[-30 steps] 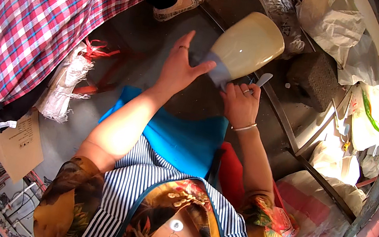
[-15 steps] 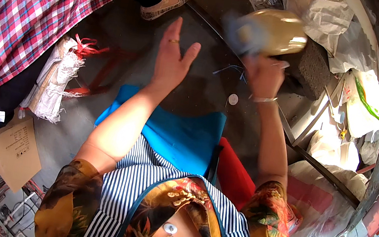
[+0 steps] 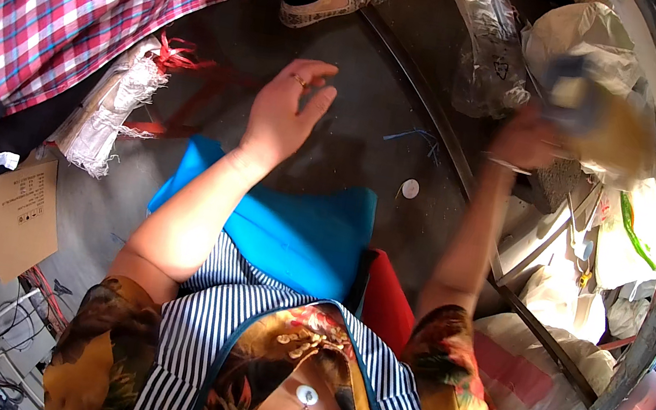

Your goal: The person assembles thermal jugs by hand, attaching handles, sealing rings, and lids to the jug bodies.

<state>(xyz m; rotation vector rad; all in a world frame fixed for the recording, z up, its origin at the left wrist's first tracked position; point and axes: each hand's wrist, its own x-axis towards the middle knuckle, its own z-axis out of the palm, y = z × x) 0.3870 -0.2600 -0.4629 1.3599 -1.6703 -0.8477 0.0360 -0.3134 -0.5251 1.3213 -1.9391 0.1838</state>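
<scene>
My right hand [image 3: 529, 141], smeared by motion, is up at the right with its fingers round a shiny tan-gold roll [image 3: 620, 135]. The roll looks like packing tape and has a blue-and-white part [image 3: 573, 94] at its near-hand end; blur hides the detail. My left hand [image 3: 285, 108] hangs in the air left of the middle, with nothing in it. Its thumb stands apart from the loosely bent fingers, and a ring is on one finger. Below it, a bright blue cloth [image 3: 299, 226] lies over my lap above the striped apron [image 3: 205, 331].
A person in a checked garment [image 3: 120, 0] is at the far left, one patterned shoe [image 3: 329, 6] on the floor. Nearby are a bundle of white woven sacks [image 3: 106, 118] and a cardboard box [image 3: 13, 215]. A dark metal bar [image 3: 423, 91] and plastic bags [image 3: 488, 59] lie to the right.
My right hand has swung to the right with the tan roll. The fingers of my left hand have bent, and the hand has shifted slightly down. The whole view has shifted a little.
</scene>
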